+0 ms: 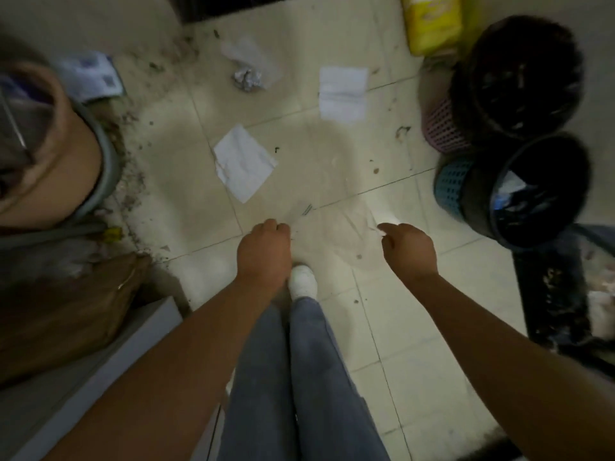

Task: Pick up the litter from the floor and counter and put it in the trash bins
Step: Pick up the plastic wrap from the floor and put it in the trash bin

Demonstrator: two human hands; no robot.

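Observation:
My left hand (pixel 263 249) and my right hand (pixel 410 249) each pinch an edge of a thin clear plastic bag (pixel 336 236), stretched between them above the tiled floor. On the floor ahead lie a white paper sheet (pixel 244 163), a folded white paper (pixel 342 93) and a crumpled foil and plastic wad (pixel 248 73). A blue-printed paper (pixel 91 74) lies at the far left. Two mesh trash bins with black liners stand at the right: a pink bin (pixel 442 128) farther off and a blue bin (pixel 452 186) close to my right hand.
A yellow packet (pixel 432 24) leans behind the pink bin. A large tan pot (pixel 63 168) and a brown sack (pixel 66 311) crowd the left side, with dirt scattered along them. A dark stand (pixel 552 294) sits at the right. My white shoe (pixel 303 281) is below the hands.

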